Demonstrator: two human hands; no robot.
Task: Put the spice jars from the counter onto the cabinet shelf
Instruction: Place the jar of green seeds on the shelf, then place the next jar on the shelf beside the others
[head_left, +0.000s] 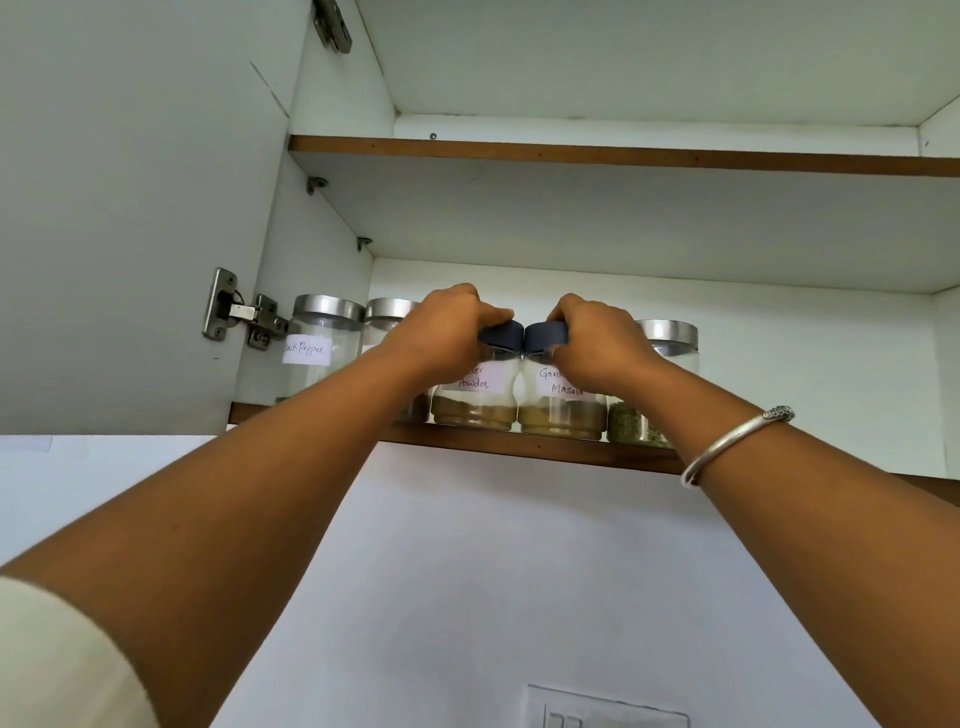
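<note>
Hands raised into a cabinet: left hand (447, 332) clamps the dark blue lid of a clear glass spice jar (475, 400), right hand (597, 345) clamps its Masala-labelled twin (561, 408). Both jars touch at the brown wooden shelf edge (571, 451). Slide them straight back together. Steel-lidded glass jars (324, 338) crowd both sides; open room lies rightward.

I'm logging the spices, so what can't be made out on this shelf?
Head view:
Powder jar: left hand covers the label's first word.
Masala jar: right hand covers the first word's end.
Second steel-lidded jar: left wrist hides any label.
Right steel-lidded jar: right wrist hides any label.
</note>
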